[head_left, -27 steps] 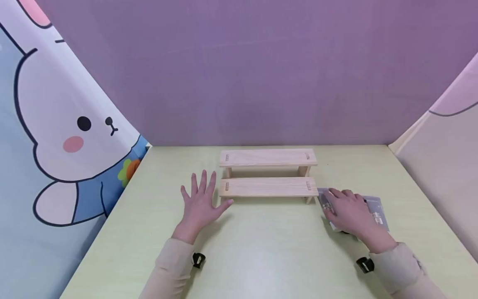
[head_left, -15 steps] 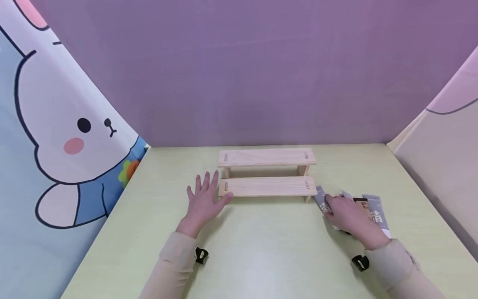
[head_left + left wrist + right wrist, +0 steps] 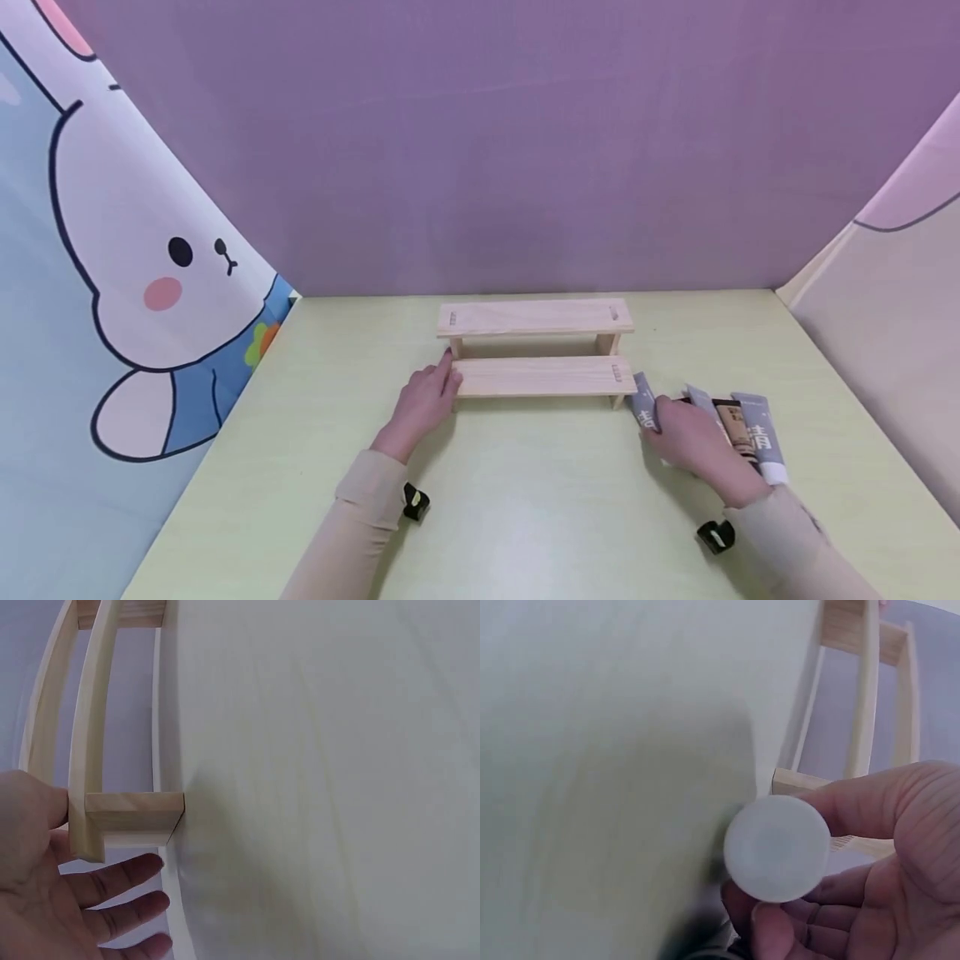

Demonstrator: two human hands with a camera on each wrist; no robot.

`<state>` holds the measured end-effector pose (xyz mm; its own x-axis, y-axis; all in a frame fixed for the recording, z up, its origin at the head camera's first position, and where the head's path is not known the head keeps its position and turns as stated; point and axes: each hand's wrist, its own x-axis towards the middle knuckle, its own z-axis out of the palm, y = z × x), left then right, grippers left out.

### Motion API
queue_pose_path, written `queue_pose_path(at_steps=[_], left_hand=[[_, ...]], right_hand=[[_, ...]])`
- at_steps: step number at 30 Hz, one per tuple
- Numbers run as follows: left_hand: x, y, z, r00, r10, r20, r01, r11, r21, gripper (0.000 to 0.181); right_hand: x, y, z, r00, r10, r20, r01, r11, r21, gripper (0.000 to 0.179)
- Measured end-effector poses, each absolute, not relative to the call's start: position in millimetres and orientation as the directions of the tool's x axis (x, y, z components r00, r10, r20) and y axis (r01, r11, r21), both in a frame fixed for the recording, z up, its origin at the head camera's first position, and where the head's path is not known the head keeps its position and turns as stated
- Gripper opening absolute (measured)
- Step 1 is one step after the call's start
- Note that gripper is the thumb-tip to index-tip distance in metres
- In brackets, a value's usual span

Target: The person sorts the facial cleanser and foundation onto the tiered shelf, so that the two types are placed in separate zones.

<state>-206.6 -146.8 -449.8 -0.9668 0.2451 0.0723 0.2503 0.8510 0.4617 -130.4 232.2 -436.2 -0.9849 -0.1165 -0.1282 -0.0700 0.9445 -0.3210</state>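
A two-step wooden display rack [image 3: 543, 377] stands on the table in the head view. My left hand [image 3: 423, 404] is at the left end of its lower board. In the left wrist view, the thumb and index finger pinch that board end [image 3: 91, 742], while the other fingers extend below it. Beside the rack's right end, my right hand [image 3: 686, 433] grips a grey-blue squeeze tube [image 3: 643, 402] with white lettering. The right wrist view shows the tube's round white cap [image 3: 777, 849] toward the camera, between thumb and fingers; the cap hides the tube's body there.
To the right of the right hand lie more tubes: a grey one [image 3: 703, 404], a brown one with a dark end [image 3: 733, 423] and another grey one [image 3: 759, 429]. The hand partly covers this row. A purple backdrop [image 3: 525, 150] rises behind the table [image 3: 540, 500].
My left hand has moved right from spread fingers to a pinch on the rack's lower board. My right hand has closed on the leftmost tube and shifted slightly left, uncovering the other tubes.
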Motion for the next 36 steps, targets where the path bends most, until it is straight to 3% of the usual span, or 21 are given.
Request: queue_pose_path(at_steps=[7,21,36], left_hand=[[-208,-146,-449,-0.969,0.239,0.059,0.235,0.829,0.507,0.055],[-210,-150,-451,-0.977,0.211,0.026,0.186,0.794,0.579,0.057],[-210,-151,-455,-0.982,0.189,0.012,0.154,0.762,0.630,0.056]], right_hand=[[-124,240,-426,-0.990,-0.049,-0.134,0.004,0.930,-0.369,0.054],[-129,250,-402,-0.998,-0.062,0.000,-0.050,0.803,-0.594,0.053],[-147,233,-380,-0.996,-0.059,0.064,-0.087,0.723,-0.685,0.055]])
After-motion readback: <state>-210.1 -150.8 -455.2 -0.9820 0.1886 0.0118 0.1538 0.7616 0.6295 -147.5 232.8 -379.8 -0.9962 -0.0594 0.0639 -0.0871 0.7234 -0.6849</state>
